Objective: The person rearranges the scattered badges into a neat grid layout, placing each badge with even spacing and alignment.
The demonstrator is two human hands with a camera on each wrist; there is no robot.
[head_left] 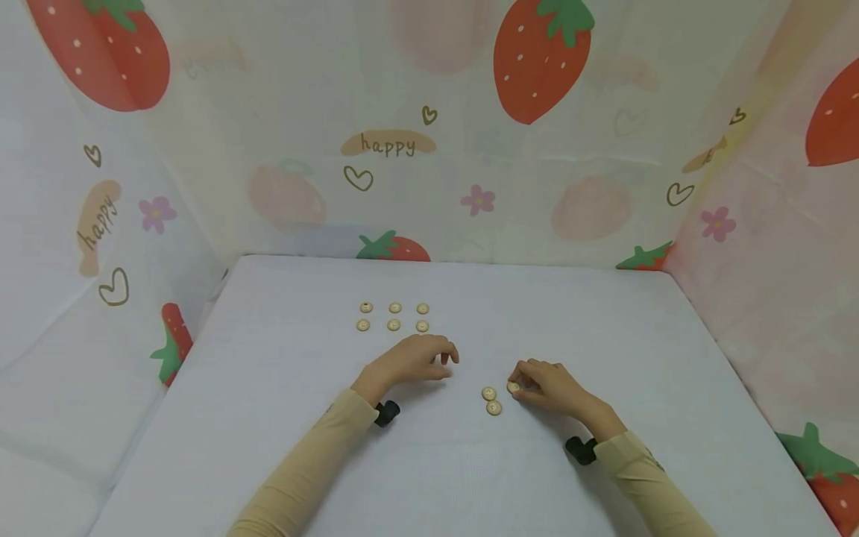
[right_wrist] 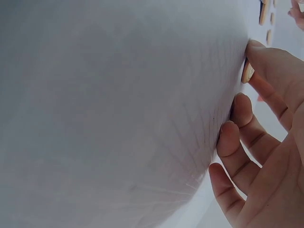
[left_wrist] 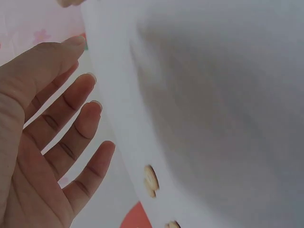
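My right hand (head_left: 549,385) is low over the white table, with thumb and index finger around the edge of a round, light wooden button (head_left: 513,387). In the right wrist view, that button (right_wrist: 247,71) shows between the thumb and index finger at the table surface, while the other fingertips come down close to the cloth. Just left of it lie two more buttons, an upper one (head_left: 489,393) and a lower one (head_left: 493,408), edges touching. My left hand (head_left: 414,359) hovers above the table holding nothing; its fingers (left_wrist: 78,126) are loosely bent and spread apart.
Beyond my left hand, several similar buttons (head_left: 394,325) lie in two rows of three. A white cloth covers the table (head_left: 268,418). Strawberry-printed curtains (head_left: 476,149) stand along its back and sides. Each wrist carries a small black camera (head_left: 387,413).
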